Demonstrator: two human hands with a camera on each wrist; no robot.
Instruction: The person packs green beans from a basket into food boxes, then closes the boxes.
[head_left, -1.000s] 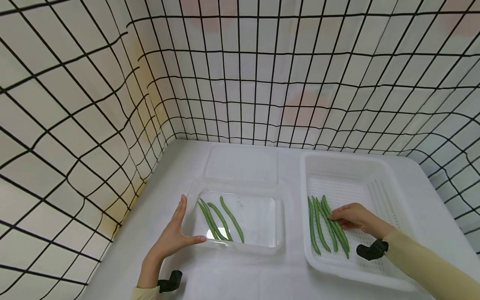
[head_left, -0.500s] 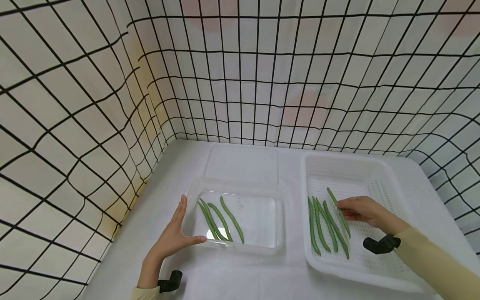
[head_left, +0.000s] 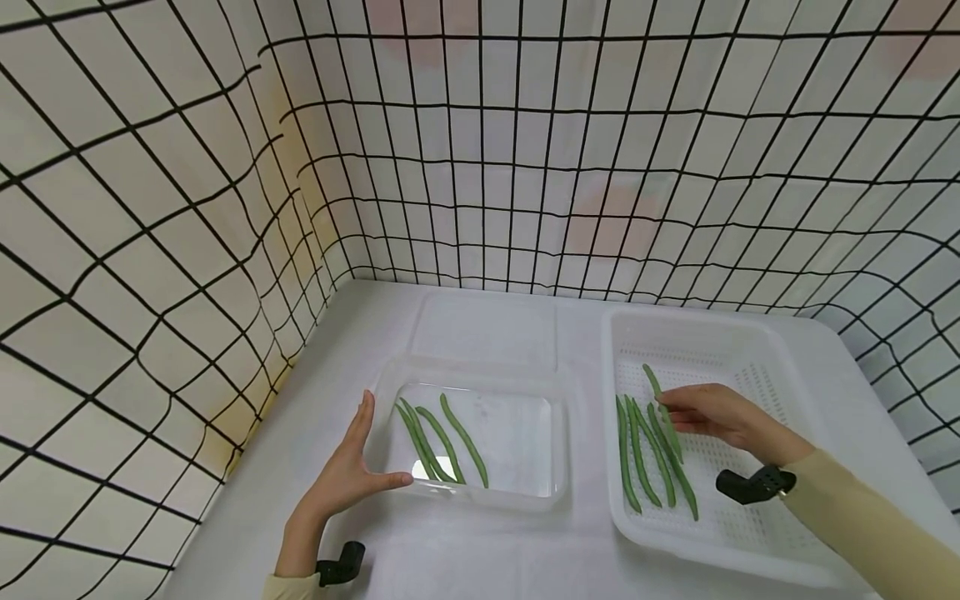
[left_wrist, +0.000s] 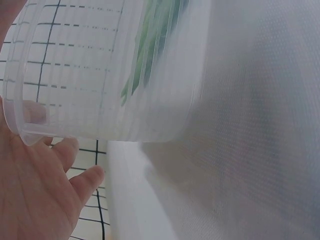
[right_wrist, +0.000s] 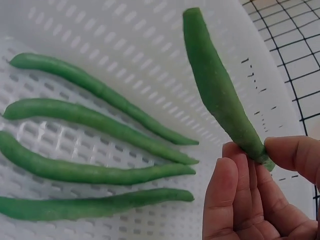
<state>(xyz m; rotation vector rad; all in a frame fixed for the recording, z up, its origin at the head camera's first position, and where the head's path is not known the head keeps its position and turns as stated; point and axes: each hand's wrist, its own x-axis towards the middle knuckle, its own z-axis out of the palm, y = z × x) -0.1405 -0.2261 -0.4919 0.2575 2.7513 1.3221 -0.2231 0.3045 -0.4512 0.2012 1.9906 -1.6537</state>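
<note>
My right hand [head_left: 716, 418] pinches one green bean [head_left: 653, 379] between thumb and fingers, above the white perforated basket [head_left: 780, 500]. In the right wrist view this green bean [right_wrist: 212, 80] stands tilted, raised off the basket floor. Several other green beans [right_wrist: 90, 122] lie side by side at the basket's left. My left hand [head_left: 337, 475] is spread at the left end of the clear plastic container [head_left: 517, 498], its thumb at the front rim. Several green beans [head_left: 465, 437] lie inside that container. In the left wrist view, the fingers [left_wrist: 65, 152] are partly behind the container's rim.
A flat clear lid-like sheet [head_left: 483, 325] lies behind the container. Black wire mesh [head_left: 480, 167] walls rise at the back, left and right of the white-covered table [head_left: 480, 558]. Each wrist wears a small black camera [head_left: 341, 564].
The right hand has drawn one green bean away from the others in the basket and lifted it, shifting first right, then slightly back left. The left hand has stayed in place.
</note>
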